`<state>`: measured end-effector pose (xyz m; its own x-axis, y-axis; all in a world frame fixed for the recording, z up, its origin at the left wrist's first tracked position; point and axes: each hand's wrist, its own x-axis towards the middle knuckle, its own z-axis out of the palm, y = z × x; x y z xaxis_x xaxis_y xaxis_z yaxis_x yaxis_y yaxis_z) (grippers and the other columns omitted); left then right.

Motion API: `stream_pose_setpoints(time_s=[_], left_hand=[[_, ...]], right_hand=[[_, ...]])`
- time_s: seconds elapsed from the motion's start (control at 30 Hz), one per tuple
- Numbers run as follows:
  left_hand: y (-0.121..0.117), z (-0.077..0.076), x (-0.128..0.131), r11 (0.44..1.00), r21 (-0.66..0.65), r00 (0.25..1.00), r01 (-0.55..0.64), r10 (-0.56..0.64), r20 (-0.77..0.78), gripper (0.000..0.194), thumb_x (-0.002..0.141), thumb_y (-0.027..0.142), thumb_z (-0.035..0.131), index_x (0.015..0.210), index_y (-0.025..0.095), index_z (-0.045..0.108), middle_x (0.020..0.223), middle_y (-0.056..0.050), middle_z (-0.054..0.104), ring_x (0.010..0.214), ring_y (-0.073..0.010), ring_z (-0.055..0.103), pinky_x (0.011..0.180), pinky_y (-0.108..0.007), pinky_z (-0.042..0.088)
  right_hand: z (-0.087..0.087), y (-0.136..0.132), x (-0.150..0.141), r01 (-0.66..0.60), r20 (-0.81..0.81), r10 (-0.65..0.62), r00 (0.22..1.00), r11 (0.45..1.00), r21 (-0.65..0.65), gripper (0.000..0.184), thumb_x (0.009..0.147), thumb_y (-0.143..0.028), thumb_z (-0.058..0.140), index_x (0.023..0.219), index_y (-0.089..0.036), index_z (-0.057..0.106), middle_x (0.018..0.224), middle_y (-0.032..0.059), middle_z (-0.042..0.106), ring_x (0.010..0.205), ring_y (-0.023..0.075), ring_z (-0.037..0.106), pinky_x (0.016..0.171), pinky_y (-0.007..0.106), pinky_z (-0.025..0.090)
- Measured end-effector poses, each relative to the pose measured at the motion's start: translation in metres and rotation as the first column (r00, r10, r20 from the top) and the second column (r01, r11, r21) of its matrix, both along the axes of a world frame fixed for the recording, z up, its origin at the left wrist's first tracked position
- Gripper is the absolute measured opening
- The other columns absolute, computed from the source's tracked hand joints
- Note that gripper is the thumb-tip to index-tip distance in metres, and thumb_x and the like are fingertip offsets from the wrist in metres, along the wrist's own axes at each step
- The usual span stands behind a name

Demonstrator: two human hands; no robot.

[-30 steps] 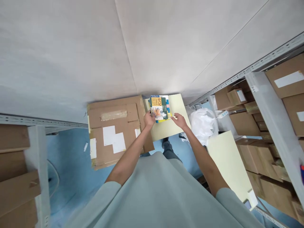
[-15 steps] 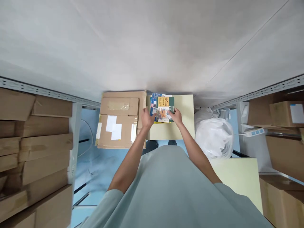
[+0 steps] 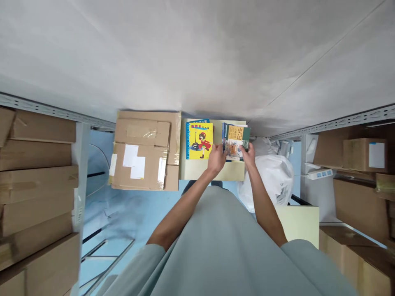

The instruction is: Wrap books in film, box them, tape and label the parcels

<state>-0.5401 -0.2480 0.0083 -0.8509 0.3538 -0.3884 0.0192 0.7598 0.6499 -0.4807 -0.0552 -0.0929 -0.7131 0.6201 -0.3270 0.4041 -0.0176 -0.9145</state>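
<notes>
Between my two hands is a small stack of books (image 3: 235, 142); the top one has a green and tan cover with a colourful picture. My left hand (image 3: 217, 158) is closed on the stack's left edge, where a blue book shows underneath. On the lower right corner my right hand (image 3: 248, 155) grips with the thumb on the cover. Left of the stack, a yellow picture book (image 3: 200, 142) with a figure in red lies on the pale table (image 3: 212, 170). It partly covers a blue book (image 3: 188, 144).
Flattened cardboard (image 3: 138, 131) with white labels lies left of the table. To the right sits a white plastic bag (image 3: 271, 176). Shelves of cardboard boxes (image 3: 40, 181) stand at both sides, with a power strip (image 3: 321, 174) on the right. A grey wall (image 3: 185, 61) rises behind.
The stack in my hands has moved right. The yellow picture book and the blue book under it, mostly covered before, now show on the table. The view has shifted a little.
</notes>
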Motion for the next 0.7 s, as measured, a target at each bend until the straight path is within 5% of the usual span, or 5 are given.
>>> stream_pose_setpoints(time_s=[0.2,0.33,0.47,0.6,0.7], left_hand=[[-0.022,-0.010,-0.011,0.996,0.086,0.998,0.023,-0.018,-0.059,0.042,0.106,0.015,0.063,0.148,0.017,0.068,0.146,-0.019,0.069,0.135,-0.0340,0.070,0.119,-0.048,0.058],[-0.095,-0.015,-0.047,0.949,-0.041,0.933,-0.312,0.298,-0.205,0.052,0.109,0.029,0.068,0.158,0.016,0.057,0.164,-0.021,0.056,0.156,-0.0343,0.053,0.133,-0.048,0.046],[-0.137,-0.021,-0.062,0.926,-0.117,0.931,-0.358,0.344,-0.124,0.047,0.110,0.040,0.067,0.145,0.008,0.065,0.141,-0.025,0.068,0.127,-0.0395,0.073,0.115,-0.057,0.060],[-0.121,-0.023,-0.041,0.949,-0.078,0.945,-0.307,0.294,-0.145,0.045,0.109,0.033,0.064,0.150,0.015,0.067,0.149,-0.023,0.066,0.133,-0.0383,0.071,0.116,-0.051,0.060],[-0.091,-0.021,-0.018,0.968,-0.008,0.957,-0.252,0.248,-0.149,0.053,0.110,0.030,0.059,0.162,0.017,0.060,0.152,-0.022,0.066,0.140,-0.0391,0.069,0.119,-0.051,0.058]], right_hand=[[-0.010,0.017,0.000,-0.066,0.235,0.031,0.972,0.987,0.144,0.048,0.083,-0.039,0.070,0.127,-0.020,0.064,0.122,0.0151,0.080,0.118,0.0320,0.076,0.112,0.051,0.059],[-0.007,-0.013,-0.010,-0.058,0.281,-0.017,0.960,0.965,0.257,0.058,0.086,-0.036,0.071,0.139,-0.015,0.062,0.148,0.0259,0.069,0.151,0.0404,0.057,0.132,0.062,0.040],[0.007,-0.071,-0.031,-0.206,0.159,0.171,0.972,0.948,0.242,0.068,0.099,-0.055,0.069,0.154,-0.019,0.055,0.167,0.0249,0.054,0.164,0.0387,0.045,0.136,0.058,0.037],[0.013,-0.117,-0.054,-0.390,0.224,0.366,0.903,0.918,0.074,0.069,0.098,-0.073,0.068,0.139,-0.018,0.066,0.144,0.0257,0.072,0.142,0.0431,0.068,0.121,0.058,0.054],[0.011,-0.106,-0.046,-0.362,0.310,0.326,0.893,0.930,0.066,0.065,0.093,-0.073,0.075,0.127,-0.018,0.068,0.123,0.0236,0.080,0.128,0.0431,0.075,0.113,0.057,0.059]])
